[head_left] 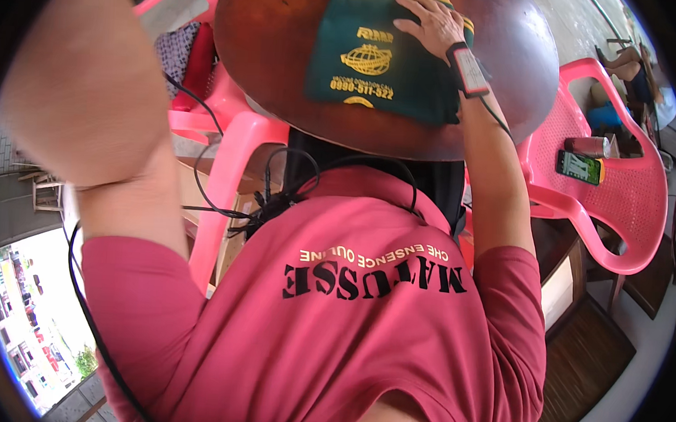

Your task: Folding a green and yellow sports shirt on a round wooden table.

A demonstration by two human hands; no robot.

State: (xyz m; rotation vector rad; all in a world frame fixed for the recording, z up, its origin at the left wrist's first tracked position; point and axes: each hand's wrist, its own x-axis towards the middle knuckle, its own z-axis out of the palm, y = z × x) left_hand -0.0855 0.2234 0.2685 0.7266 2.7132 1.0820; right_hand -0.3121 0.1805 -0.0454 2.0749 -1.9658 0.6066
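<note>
A folded dark green garment (417, 81) with yellow trim and yellow printing lies on a round brown table (266, 47) in front of me. My right hand (437, 29) rests on its upper right part, palm down, with the fingers spread. Around that wrist sits a black band with a pale panel (468, 69) and a cable running from it. My left forearm (85, 83) is raised close to the camera at the upper left, large and blurred. The left hand itself lies beyond the picture's edge.
At the right stands a pink plastic chair (621, 203) with a phone (579, 167) and a metallic cup (587, 146) on its seat. Another pink chair (229, 182) is at the left, near a bundle of black cables (265, 211). A person (647, 78) sits at the far right.
</note>
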